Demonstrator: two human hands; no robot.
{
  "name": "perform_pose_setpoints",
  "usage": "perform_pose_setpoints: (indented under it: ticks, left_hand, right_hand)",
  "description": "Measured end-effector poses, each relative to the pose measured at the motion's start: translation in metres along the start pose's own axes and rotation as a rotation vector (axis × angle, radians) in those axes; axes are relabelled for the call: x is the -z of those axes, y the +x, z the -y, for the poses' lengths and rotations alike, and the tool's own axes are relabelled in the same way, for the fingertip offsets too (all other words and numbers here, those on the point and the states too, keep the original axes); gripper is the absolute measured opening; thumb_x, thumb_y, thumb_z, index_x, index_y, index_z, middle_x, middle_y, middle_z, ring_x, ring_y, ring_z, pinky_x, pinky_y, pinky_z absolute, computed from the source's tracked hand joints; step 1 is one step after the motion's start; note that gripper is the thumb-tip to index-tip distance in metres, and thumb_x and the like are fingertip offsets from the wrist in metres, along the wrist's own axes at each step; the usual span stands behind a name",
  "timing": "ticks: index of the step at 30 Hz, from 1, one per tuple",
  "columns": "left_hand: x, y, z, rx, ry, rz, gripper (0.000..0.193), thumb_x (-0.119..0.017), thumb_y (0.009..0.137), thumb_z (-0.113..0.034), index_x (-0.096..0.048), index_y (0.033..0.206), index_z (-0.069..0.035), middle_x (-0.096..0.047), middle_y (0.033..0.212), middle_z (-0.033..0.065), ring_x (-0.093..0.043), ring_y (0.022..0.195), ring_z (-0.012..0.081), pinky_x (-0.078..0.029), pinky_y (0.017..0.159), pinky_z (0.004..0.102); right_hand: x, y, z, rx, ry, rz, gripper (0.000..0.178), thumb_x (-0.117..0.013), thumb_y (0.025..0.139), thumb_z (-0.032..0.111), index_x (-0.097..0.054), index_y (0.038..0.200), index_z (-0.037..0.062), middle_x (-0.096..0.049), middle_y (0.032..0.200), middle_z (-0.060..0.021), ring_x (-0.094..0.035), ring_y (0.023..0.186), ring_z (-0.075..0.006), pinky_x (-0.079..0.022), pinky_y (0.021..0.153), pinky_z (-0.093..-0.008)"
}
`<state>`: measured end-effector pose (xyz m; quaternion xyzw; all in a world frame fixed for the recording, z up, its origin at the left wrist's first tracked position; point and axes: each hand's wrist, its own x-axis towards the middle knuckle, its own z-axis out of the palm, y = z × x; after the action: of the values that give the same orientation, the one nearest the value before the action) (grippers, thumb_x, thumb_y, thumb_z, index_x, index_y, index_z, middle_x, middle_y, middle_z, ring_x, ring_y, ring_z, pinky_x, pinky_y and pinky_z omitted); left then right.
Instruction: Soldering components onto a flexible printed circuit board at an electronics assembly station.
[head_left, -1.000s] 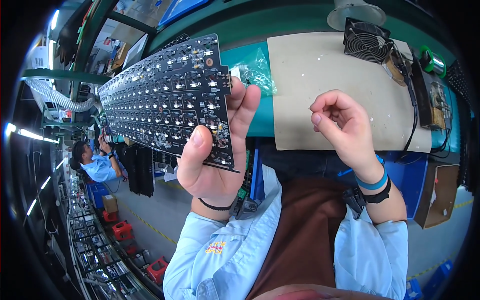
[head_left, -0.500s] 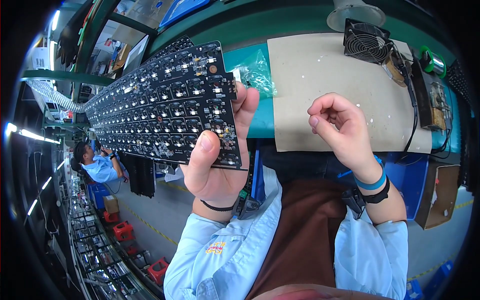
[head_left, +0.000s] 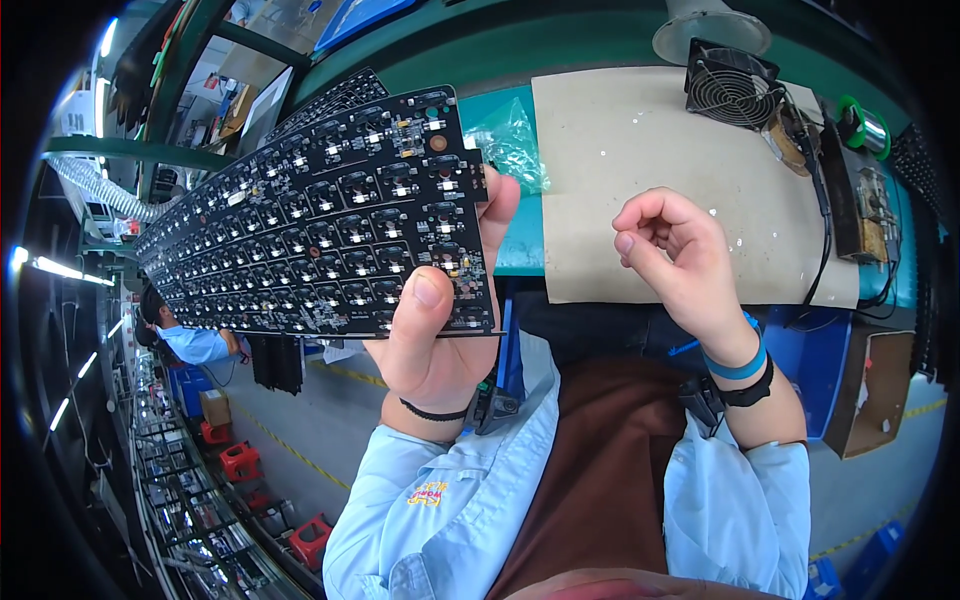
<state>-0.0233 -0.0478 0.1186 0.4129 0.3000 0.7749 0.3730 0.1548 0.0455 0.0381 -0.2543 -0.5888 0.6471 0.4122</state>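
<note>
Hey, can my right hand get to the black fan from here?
Probably yes: the right hand is over the tan sheet, and nothing standing on it seems to block the way to the black fan.

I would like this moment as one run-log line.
Left hand: holds black rectangular circuit board by one end; right hand: curled, over beige rectangular sheet; nearby: black square fan, green-flanged wire spool

I have a long black circuit board [head_left: 300,230] raised in my left hand [head_left: 425,345], gripped at its right end with my thumb on its lower corner. Its populated face is toward me, with rows of small dark and whitish components; the right edge is notched, and the body stretches leftward.
</note>
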Motion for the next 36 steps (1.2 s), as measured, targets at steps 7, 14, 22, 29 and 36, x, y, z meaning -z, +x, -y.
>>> perform_pose_setpoints:
  ticks: [7,14,22,29,36]
  left_hand:
    - [-0.002,0.002,0.000,-0.032,0.090,0.016,0.064,-0.068,0.088,-0.019,-0.040,0.140,0.005,-0.055,0.129,0.0210,-0.057,0.118,0.0344,-0.044,0.106,0.0525]
    - [0.023,0.005,0.004,-0.032,-0.134,0.329,0.067,-0.054,0.091,-0.011,-0.025,0.149,0.005,-0.042,0.142,0.0228,-0.040,0.137,0.0339,-0.025,0.120,0.0534]
    - [0.013,0.018,-0.007,0.023,-0.564,0.393,0.074,-0.050,0.086,0.011,-0.023,0.153,-0.007,-0.039,0.142,0.0072,-0.041,0.134,0.0285,-0.026,0.121,0.0519]
    - [0.019,0.023,-0.021,0.094,-0.697,0.501,0.057,-0.053,0.092,0.004,-0.041,0.146,-0.010,-0.046,0.134,0.0038,-0.050,0.122,0.0256,-0.029,0.119,0.0496]
    - [0.037,0.034,-0.043,0.384,-1.037,0.662,0.040,-0.049,0.101,-0.032,-0.055,0.134,-0.009,-0.055,0.123,0.0075,-0.057,0.115,0.0263,-0.036,0.114,0.0461]
  right_hand:
    - [-0.002,0.001,0.001,0.000,0.004,-0.004,0.009,-0.062,0.091,-0.001,-0.060,0.100,0.0013,-0.059,0.088,0.0002,-0.056,0.077,-0.0063,-0.046,0.070,-0.0204]
    - [0.003,-0.004,-0.004,-0.012,0.005,-0.021,0.010,-0.062,0.091,-0.001,-0.060,0.100,0.0010,-0.059,0.088,0.0001,-0.056,0.077,-0.0060,-0.046,0.070,-0.0199]
    - [0.012,-0.004,0.001,-0.021,-0.007,-0.020,0.009,-0.061,0.092,0.000,-0.060,0.101,0.0016,-0.058,0.089,0.0005,-0.055,0.078,-0.0057,-0.046,0.069,-0.0197]
    - [0.009,-0.005,0.001,-0.037,0.006,-0.011,0.009,-0.061,0.092,0.000,-0.059,0.100,0.0021,-0.057,0.089,0.0011,-0.055,0.078,-0.0053,-0.046,0.071,-0.0196]
    - [0.002,-0.015,0.005,-0.042,0.045,-0.040,0.008,-0.061,0.093,0.003,-0.058,0.100,0.0031,-0.056,0.087,0.0015,-0.053,0.076,-0.0050,-0.045,0.070,-0.0190]
